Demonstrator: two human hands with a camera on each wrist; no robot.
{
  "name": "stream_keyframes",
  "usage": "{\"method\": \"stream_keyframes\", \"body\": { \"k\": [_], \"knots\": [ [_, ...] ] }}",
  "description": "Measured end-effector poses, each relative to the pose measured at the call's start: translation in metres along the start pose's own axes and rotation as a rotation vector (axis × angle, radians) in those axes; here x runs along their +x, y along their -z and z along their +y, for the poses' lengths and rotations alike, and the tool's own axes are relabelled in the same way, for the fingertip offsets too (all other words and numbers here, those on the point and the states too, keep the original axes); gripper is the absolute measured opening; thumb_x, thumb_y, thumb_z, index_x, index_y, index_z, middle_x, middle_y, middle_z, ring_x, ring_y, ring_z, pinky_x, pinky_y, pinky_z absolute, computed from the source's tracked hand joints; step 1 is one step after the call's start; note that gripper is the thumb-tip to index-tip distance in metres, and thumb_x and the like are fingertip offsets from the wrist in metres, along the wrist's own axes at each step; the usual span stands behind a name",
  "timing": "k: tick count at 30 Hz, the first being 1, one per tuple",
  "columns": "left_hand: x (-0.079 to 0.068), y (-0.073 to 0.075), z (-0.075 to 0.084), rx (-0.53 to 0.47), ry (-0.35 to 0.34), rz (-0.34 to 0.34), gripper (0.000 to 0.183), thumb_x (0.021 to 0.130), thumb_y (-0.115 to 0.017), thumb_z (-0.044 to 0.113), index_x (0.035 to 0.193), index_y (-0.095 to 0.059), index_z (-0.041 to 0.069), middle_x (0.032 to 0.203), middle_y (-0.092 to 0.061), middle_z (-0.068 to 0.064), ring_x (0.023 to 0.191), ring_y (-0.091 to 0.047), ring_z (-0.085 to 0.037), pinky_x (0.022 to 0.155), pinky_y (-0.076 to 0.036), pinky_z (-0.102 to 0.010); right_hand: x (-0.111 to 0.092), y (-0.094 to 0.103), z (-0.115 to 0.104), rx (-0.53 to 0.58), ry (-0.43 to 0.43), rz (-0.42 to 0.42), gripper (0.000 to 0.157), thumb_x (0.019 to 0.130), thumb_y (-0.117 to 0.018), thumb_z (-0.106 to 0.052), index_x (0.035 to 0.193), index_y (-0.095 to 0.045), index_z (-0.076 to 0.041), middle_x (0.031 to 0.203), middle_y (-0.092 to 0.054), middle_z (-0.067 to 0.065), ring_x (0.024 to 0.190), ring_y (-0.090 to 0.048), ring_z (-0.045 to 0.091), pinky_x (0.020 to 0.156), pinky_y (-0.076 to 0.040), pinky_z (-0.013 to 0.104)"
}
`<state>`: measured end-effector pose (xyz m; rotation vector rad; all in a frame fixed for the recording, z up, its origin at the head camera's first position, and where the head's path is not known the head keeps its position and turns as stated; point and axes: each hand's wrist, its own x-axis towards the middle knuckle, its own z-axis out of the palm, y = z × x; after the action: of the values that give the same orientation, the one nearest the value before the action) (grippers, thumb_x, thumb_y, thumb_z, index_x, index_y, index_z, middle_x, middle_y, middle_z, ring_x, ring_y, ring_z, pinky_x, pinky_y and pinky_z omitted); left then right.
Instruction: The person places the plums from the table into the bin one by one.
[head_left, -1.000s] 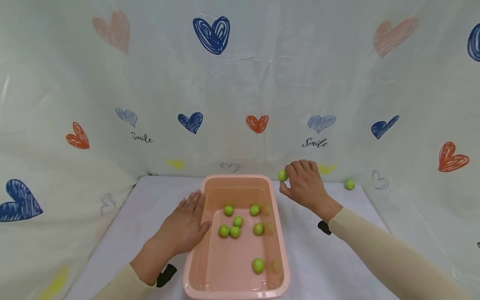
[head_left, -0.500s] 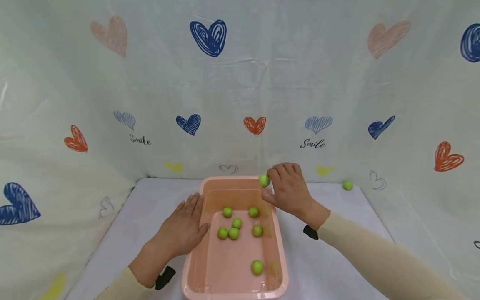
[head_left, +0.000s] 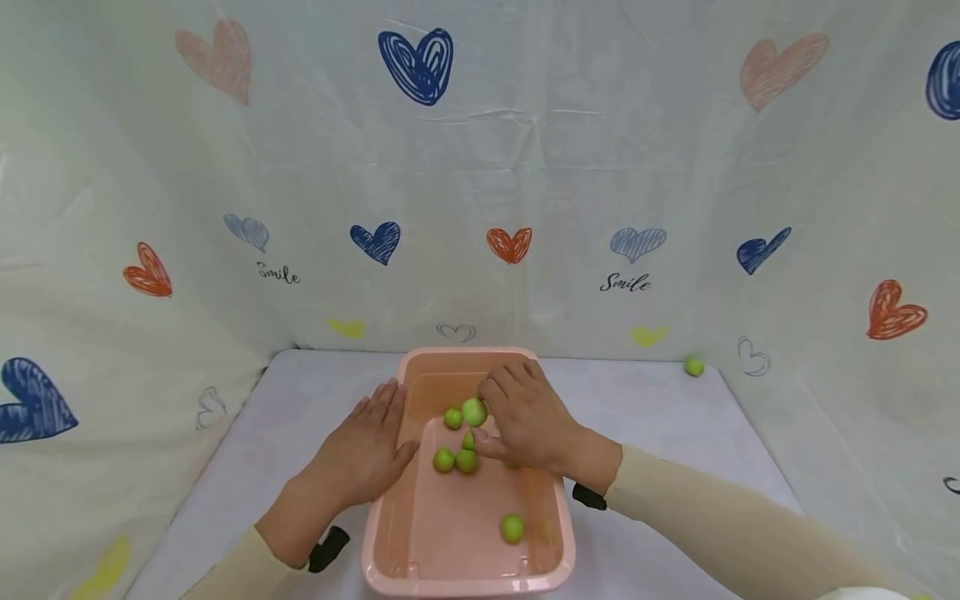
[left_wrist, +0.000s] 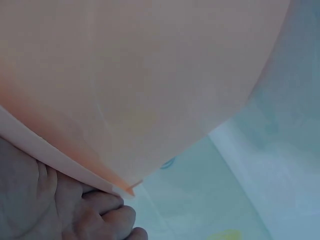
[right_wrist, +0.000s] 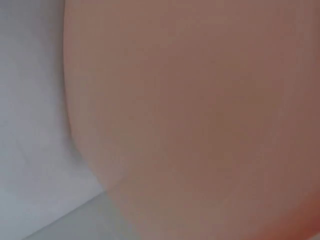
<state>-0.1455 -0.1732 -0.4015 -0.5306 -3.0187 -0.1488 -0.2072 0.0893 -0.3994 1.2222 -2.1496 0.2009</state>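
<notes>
A pink plastic basin stands in the middle of the table. My left hand rests flat along its left rim, fingers straight; the left wrist view shows that hand below the rim, against the basin's outer wall. My right hand reaches in over the right rim and pinches a round green fruit between thumb and fingers. Several similar green fruits lie on the basin floor, some partly hidden by the right hand. Only the basin's wall fills the right wrist view.
One more green fruit sits at the back right corner of the white-covered table. A white sheet printed with hearts hangs behind the table and along both sides.
My right hand has carried the pinched fruit leftward from beyond the basin's right rim, over that rim and down inside. The left hand stays on the left rim.
</notes>
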Motion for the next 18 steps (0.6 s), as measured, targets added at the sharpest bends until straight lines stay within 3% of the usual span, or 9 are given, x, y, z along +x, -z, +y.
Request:
{"method": "stream_keyframes", "body": {
  "k": [5, 13, 18],
  "knots": [
    [-0.001, 0.001, -0.002, -0.007, -0.007, 0.023, 0.076, 0.101, -0.055, 0.038, 0.151, -0.028, -0.012, 0.157, -0.026, -0.029, 0.146, -0.026, -0.041, 0.115, -0.026, -0.054, 0.003, -0.007, -0.018, 0.047, 0.084, -0.012, 0.034, 0.085, -0.056, -0.044, 0.093, -0.057, -0.011, 0.09, -0.052, 0.0, 0.086, -0.047, 0.021, 0.078, -0.036, 0.039],
    [-0.002, 0.001, -0.002, -0.023, -0.037, 0.037, 0.074, 0.102, -0.054, 0.037, 0.15, -0.029, -0.013, 0.156, -0.028, -0.03, 0.145, -0.027, -0.042, 0.115, -0.028, -0.055, -0.002, -0.014, -0.035, 0.049, 0.112, -0.149, 0.038, 0.089, -0.052, -0.049, 0.099, -0.059, -0.014, 0.095, -0.053, -0.002, 0.091, -0.048, 0.019, 0.079, -0.037, 0.036],
    [-0.003, 0.001, -0.002, -0.027, -0.057, 0.05, 0.072, 0.102, -0.053, 0.036, 0.149, -0.031, -0.014, 0.155, -0.029, -0.031, 0.144, -0.028, -0.042, 0.114, -0.029, -0.055, -0.004, -0.017, -0.04, 0.041, 0.134, -0.193, 0.034, 0.09, -0.05, -0.048, 0.098, -0.057, -0.016, 0.096, -0.052, -0.002, 0.092, -0.047, 0.018, 0.082, -0.037, 0.035]
  ]
}}
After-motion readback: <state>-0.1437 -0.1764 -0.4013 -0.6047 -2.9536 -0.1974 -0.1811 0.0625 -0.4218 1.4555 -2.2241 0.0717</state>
